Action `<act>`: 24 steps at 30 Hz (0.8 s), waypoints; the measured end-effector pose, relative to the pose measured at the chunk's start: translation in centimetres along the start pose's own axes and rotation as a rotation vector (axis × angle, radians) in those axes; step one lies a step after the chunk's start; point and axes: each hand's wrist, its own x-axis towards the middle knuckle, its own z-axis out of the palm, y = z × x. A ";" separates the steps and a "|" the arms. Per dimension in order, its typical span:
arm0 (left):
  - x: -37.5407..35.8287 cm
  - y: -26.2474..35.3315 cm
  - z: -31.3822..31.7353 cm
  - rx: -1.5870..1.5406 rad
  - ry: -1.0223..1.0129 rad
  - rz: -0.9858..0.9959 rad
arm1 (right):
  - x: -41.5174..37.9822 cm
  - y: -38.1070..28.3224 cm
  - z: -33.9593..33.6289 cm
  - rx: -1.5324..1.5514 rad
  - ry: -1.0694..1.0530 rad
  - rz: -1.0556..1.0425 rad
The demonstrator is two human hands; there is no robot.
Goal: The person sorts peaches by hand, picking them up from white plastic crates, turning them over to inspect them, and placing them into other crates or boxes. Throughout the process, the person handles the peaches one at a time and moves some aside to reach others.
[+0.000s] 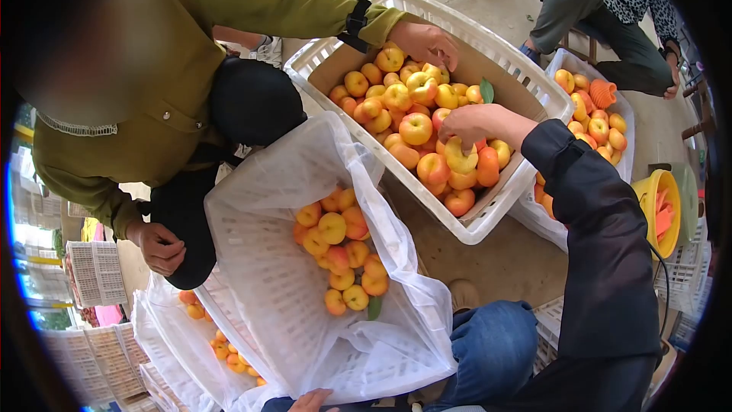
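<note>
My right hand [480, 126] reaches into a white plastic crate [488, 229] of yellow-red peaches [415, 128]. Its fingers are curled over a yellow peach [460, 156] near the crate's right side. At the bottom edge of the view, my left hand [311, 400] is beside the near rim of a second crate lined with white film [267, 290]; most of it is cut off, so its grip cannot be made out. Inside that lined crate lies a cluster of peaches [332, 227] with a green leaf [374, 307].
Opposite, a co-worker in an olive jacket [152, 137] has one hand [427, 42] over the same peach crate. More lined crates [171, 336] stand at lower left. To the right are another peach crate [629, 126], a yellow bucket [648, 191] and a seated person [579, 8].
</note>
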 end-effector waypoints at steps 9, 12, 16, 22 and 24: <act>0.3 0.2 -0.1 -0.002 0.009 0.013 | 0.4 -0.6 2.5 0.072 0.204 0.033; 0.1 0.2 0.2 0.017 -0.010 -0.006 | 2.8 0.4 4.2 -0.052 0.171 -0.064; -0.3 -0.2 0.4 0.005 0.006 0.004 | 5.2 -0.9 6.1 -0.311 0.060 0.026; -0.5 0.1 -0.4 -0.004 0.008 -0.047 | 5.2 -0.4 5.6 -0.518 0.193 -0.031; -0.6 -0.2 -0.3 0.000 0.005 -0.050 | 3.9 -0.2 4.3 -0.496 0.263 -0.032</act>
